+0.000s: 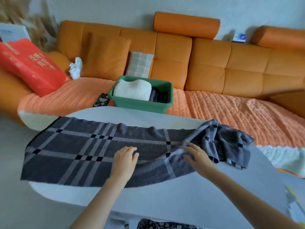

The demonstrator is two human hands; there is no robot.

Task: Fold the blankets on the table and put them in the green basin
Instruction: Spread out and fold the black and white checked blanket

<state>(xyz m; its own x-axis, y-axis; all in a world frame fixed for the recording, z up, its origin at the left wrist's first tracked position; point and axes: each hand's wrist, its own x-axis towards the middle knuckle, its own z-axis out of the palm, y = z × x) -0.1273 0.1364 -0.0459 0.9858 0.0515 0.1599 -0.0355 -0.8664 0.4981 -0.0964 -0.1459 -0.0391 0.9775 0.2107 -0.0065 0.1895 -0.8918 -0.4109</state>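
Mostly flat, the plaid blanket [74, 146] covers the table [181, 200], bunched up at the table's right end. Both hands rest on it with fingers straight and spread, pinching nothing: left hand [125, 161] on the smooth part, right hand [198, 157] just beside the bunch. Beyond the table, the basin [142, 106] holds a white blanket [132, 91] and a dark one [156, 95].

Soft, even daylight, faint shadows, slight motion blur, wide-angle bending at the edges.
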